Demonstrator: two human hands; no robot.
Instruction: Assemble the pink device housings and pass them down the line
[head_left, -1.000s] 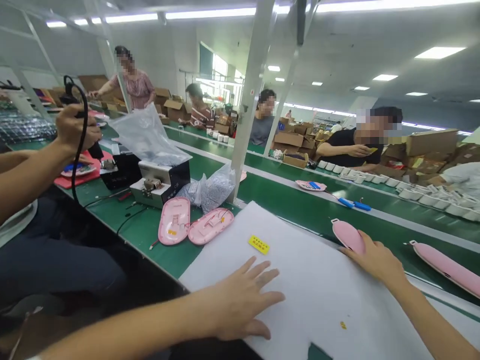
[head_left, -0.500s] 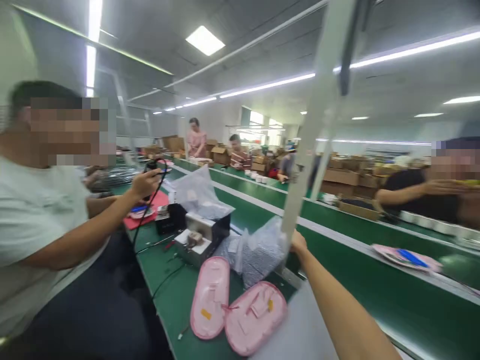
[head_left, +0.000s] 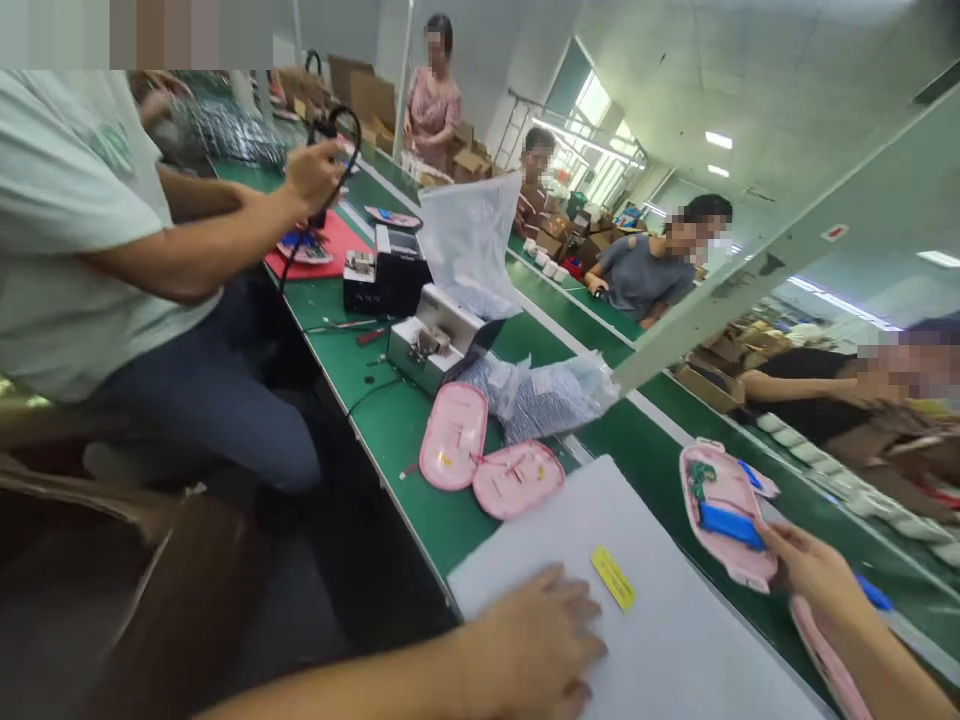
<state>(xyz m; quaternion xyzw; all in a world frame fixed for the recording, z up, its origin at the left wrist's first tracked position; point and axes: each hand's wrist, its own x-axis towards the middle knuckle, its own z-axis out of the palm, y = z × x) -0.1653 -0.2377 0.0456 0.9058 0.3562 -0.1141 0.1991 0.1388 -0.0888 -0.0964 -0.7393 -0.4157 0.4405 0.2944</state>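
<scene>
My right hand grips the near edge of a pink plastic casing half. Inside that casing lie a blue rectangular pack and a small green circuit board. Another pink piece shows partly below my right wrist. My left hand is over the white sheet, fingers spread and holding nothing; whether it touches the sheet I cannot tell. Beside its fingertips is a yellow label strip. Past the sheet, two pink shells joined by a wire lie on the green bench.
Bubble-wrap bags and metal-cased devices stand along the bench. A slanted white post rises beside the green conveyor. A co-worker sits at left, holding a black corded tool. Other people work across the line, near white parts.
My right hand has moved from beside the post to the pink casing on the right and taken hold of it. My left hand has come into view. The view has tilted downward.
</scene>
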